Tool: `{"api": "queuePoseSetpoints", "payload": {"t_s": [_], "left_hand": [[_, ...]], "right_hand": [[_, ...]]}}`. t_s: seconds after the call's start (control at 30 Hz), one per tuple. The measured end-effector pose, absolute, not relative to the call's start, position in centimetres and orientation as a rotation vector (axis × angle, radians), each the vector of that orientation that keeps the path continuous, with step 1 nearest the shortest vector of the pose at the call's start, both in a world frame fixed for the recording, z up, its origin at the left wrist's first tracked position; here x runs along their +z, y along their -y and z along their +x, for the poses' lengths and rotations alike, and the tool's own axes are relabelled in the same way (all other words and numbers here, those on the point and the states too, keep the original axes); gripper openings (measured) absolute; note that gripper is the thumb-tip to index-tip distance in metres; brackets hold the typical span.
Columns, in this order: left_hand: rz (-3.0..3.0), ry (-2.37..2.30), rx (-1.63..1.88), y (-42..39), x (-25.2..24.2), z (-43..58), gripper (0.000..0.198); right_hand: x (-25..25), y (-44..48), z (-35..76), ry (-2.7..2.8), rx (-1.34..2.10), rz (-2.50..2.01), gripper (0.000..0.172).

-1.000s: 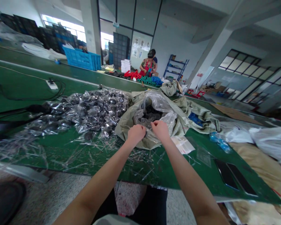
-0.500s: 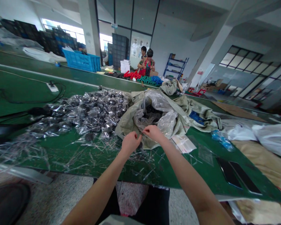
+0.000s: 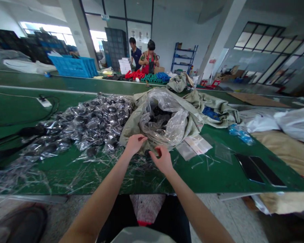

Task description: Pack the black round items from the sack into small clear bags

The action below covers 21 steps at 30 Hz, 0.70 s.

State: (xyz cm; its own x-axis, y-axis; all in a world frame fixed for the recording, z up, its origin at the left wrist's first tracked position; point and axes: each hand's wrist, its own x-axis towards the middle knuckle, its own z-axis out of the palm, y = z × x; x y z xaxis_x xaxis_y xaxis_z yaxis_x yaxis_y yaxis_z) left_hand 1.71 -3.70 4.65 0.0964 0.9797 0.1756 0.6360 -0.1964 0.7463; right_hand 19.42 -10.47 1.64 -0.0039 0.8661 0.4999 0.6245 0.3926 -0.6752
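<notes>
Green-topped workbench [image 3: 192,179] stretched across the factory floor, littered with plastic scraps. Our left hand [image 3: 134,144] lay curled against a clear plastic bag [image 3: 177,125] sitting in a woven sack [image 3: 192,114]; we could not tell whether its fingers gripped the film. Our right hand [image 3: 163,161] stayed half open, just beside a small dark round part [image 3: 147,153]. Plastic-wrapped black parts [image 3: 96,125] lay heaped to the left.

The clear plastic bags [image 3: 91,128] on the left are thin, shiny and crinkly. The woven sack [image 3: 192,114] looks like rough, dull cloth. The green table top [image 3: 207,179] looks smooth and matt. The far blue plastic crate [image 3: 71,66] looks hard.
</notes>
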Motion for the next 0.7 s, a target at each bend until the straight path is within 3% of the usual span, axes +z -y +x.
{"api": "queuePoseSetpoints", "payload": {"t_s": [0.2,0.33,0.5,0.7], "left_hand": [[1.898,-1.614,0.904,4.0,5.2,1.9,0.022],[1.808,-1.501,0.990,3.8,5.0,0.8,0.024],[1.432,-1.232,1.052,3.3,3.9,-0.1,0.034],[1.422,-1.346,0.949,3.2,2.8,0.3,0.036]], "right_hand": [[0.0,9.7,16.9,1.632,0.330,-1.295,0.014],[0.8,9.0,17.6,1.585,0.385,-1.208,0.016],[0.3,7.6,19.4,1.296,0.709,-1.172,0.019],[-1.6,5.6,19.5,1.134,0.979,-1.158,0.026]]}}
